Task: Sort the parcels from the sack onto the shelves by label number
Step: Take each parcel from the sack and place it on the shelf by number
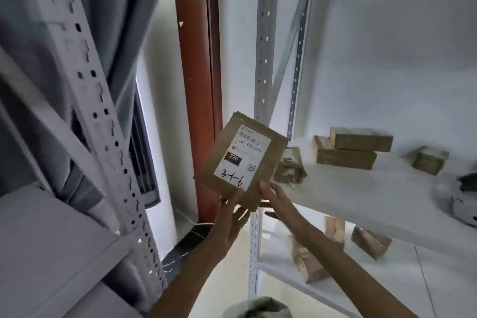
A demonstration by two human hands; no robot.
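Both hands hold one flat brown parcel [240, 160] up in front of the person, tilted, in the gap between two white metal shelving units. The left hand [231, 217] grips the parcel's lower corner from beneath, its thumb pressed on the front face just below the label. The right hand [275, 199] takes the lower right edge, fingers pinching the cardboard; how far they wrap behind it cannot be seen.

The white label [242, 160] faces the camera. It carries printed digits "220-720-040", a dark box reading "220", a small square code, and a handwritten mark along the bottom edge — something like "3-1-6", though the writing sits at an angle.

To the right, the middle shelf [361, 193] bears other brown parcels: two long ones stacked [348, 150] near the back, a small one [429, 160] further right, and a crumpled one [290, 165] just behind the held parcel. A white rounded object [464, 204] lies at the shelf's right end, cut off by the frame. More parcels [369, 241] lie on the lower shelf — blurred.

A grey-green sack [260, 308] shows at the bottom edge, below the arms. A grey curtain [113, 20] and a red-brown door frame [196, 85] stand behind.
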